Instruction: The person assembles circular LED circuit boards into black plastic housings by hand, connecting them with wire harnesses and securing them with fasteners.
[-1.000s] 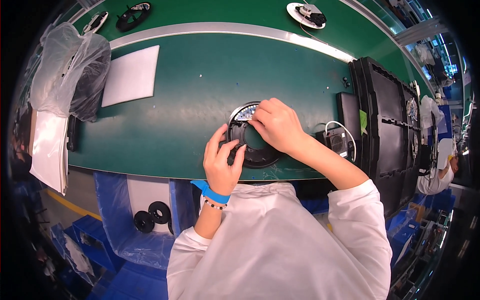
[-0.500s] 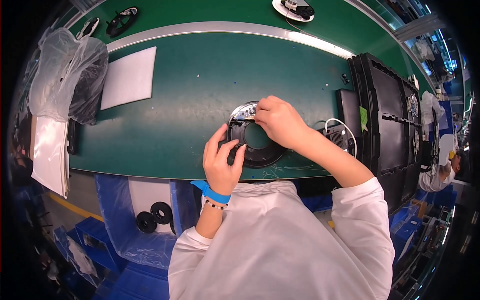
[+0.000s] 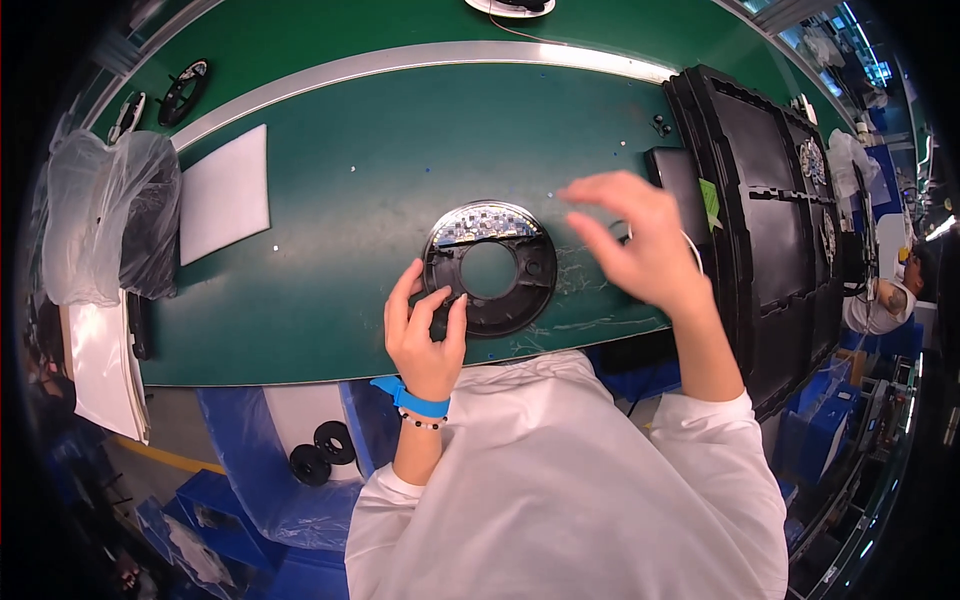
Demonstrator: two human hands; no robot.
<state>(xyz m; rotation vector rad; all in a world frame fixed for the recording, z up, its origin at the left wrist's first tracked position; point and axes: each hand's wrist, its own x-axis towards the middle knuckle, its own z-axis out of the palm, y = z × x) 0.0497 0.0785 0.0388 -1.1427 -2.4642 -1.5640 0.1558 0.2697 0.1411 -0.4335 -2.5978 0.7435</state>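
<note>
A black ring-shaped plastic housing (image 3: 510,315) lies on the green tabletop in front of me, with a round hole in its middle. Across its far part sits a curved circuit board (image 3: 487,222) full of small components. My left hand (image 3: 425,335), with a blue band and beads at the wrist, grips the housing's near left rim between thumb and fingers. Off to the right, my right hand (image 3: 645,240) hovers apart from the housing. Its thumb and fingers are spread, and nothing shows between them.
Stacked black trays (image 3: 765,220) stand at the right, beside a dark flat box (image 3: 680,195). A white foam sheet (image 3: 228,195) and a clear plastic bag (image 3: 90,220) lie at the left. Below the table edge, a blue bin (image 3: 240,440) holds black rings (image 3: 334,442). A person (image 3: 890,295) sits far right.
My right hand has let go of the circuit board area and moved right, its fingers opening. My left hand stays on the housing. The whole view has shifted somewhat.
</note>
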